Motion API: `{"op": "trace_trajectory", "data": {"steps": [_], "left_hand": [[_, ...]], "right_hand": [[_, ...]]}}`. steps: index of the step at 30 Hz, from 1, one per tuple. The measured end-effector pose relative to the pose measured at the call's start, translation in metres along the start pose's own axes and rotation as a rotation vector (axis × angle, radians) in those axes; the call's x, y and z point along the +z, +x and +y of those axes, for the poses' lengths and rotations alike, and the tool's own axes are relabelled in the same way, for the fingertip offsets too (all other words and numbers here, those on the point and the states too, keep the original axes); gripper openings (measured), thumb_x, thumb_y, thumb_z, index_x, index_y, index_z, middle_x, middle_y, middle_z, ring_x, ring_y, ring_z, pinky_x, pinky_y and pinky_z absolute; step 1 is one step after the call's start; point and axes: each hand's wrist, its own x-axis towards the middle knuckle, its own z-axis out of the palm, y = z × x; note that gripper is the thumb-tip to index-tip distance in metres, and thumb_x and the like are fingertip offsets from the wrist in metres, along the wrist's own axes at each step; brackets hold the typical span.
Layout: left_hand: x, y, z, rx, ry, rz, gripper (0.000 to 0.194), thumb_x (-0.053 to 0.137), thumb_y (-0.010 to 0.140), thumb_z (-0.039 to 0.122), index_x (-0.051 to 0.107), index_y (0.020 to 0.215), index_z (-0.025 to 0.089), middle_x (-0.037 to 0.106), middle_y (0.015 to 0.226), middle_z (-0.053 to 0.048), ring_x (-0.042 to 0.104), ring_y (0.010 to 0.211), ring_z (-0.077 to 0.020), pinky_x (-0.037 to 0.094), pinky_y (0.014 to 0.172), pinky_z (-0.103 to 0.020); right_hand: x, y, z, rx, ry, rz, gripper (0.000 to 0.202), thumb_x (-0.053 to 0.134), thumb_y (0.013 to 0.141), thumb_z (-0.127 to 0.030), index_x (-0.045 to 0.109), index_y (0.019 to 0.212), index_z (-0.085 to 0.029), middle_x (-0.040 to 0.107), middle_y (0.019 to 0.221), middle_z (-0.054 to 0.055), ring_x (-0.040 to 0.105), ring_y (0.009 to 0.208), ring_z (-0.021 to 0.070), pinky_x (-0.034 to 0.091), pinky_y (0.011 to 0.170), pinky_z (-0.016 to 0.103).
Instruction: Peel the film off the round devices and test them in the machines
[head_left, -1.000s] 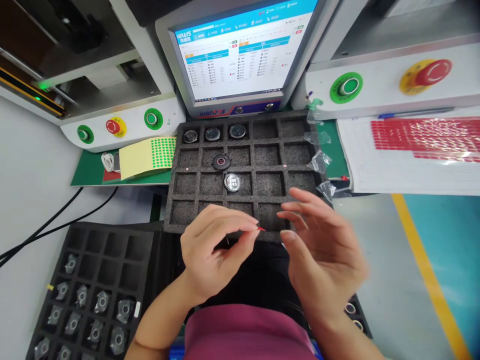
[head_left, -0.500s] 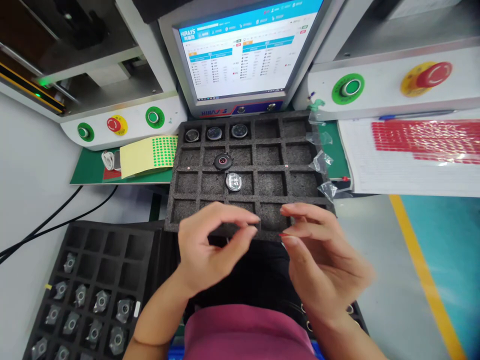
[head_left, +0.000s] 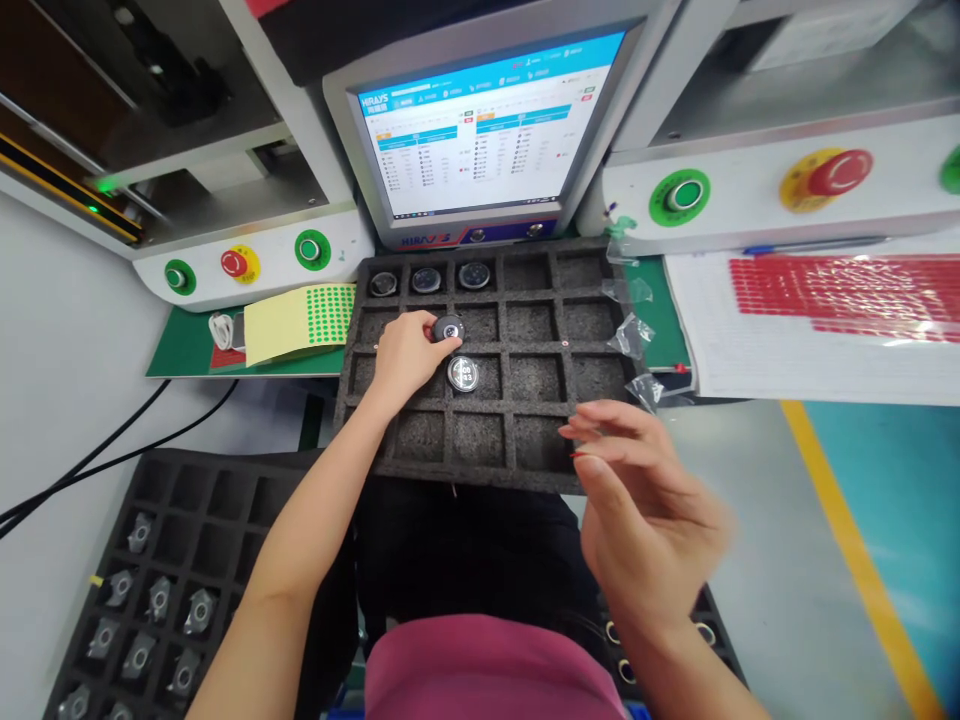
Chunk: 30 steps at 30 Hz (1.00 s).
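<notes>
My left hand (head_left: 411, 352) reaches over the dark foam tray (head_left: 480, 403) and grips a black round watch (head_left: 449, 329) by its edge, back side up. Just below it lies a second watch (head_left: 463, 374) with its lit face up, resting across a divider. My right hand (head_left: 645, 500) hovers over the tray's near right corner, thumb and index finger pinched on a tiny red piece (head_left: 577, 456), perhaps a sticker. Three watches, the middle one (head_left: 427, 280) among them, sit in the back row of compartments.
Behind the tray stands a monitor (head_left: 495, 130), flanked by machines with green buttons and red stop knobs (head_left: 840, 173). Clear plastic scraps (head_left: 631, 335) hang on the tray's right edge. Red sticker sheets (head_left: 840, 290) lie at right. A second foam tray (head_left: 169, 530) with wrapped parts is lower left.
My left hand has moved forward and left from the tray's near edge and taken hold of the back-up watch. My right hand stays near the same place, still pinching the red piece.
</notes>
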Motion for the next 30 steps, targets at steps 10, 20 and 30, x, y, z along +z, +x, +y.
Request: {"op": "trace_trajectory", "data": {"steps": [10, 20, 30], "left_hand": [[-0.011, -0.096, 0.033, 0.117, -0.926, -0.249, 0.027, 0.056, 0.093, 0.032, 0.044, 0.116, 0.023, 0.067, 0.093, -0.002, 0.050, 0.052, -0.0080, 0.043, 0.049, -0.022], [-0.005, -0.146, 0.045, -0.289, -1.446, -0.552, 0.048, 0.041, 0.094, 0.053, 0.050, 0.130, 0.023, 0.052, 0.078, 0.002, 0.049, 0.061, -0.0108, 0.036, 0.049, -0.020], [-0.013, -0.156, 0.044, -0.175, -1.308, -0.518, 0.037, 0.030, 0.103, 0.043, 0.045, 0.131, 0.024, 0.044, 0.072, 0.003, 0.042, 0.063, -0.0115, 0.037, 0.056, -0.024]], "right_hand": [[0.007, -0.004, -0.013, 0.194, 0.205, -0.161, 0.019, 0.071, 0.082, -0.004, 0.074, 0.081, -0.023, 0.062, 0.087, 0.001, 0.065, 0.076, 0.0109, 0.059, 0.064, 0.022], [0.017, -0.012, -0.021, 0.537, 0.344, -0.225, 0.010, 0.080, 0.080, -0.023, 0.076, 0.071, -0.022, 0.058, 0.076, -0.001, 0.062, 0.058, 0.0089, 0.058, 0.045, 0.019], [0.018, -0.020, -0.027, 0.440, 0.237, -0.285, 0.015, 0.072, 0.083, -0.009, 0.070, 0.072, -0.019, 0.054, 0.083, -0.001, 0.063, 0.064, 0.0074, 0.061, 0.054, 0.017]]}}
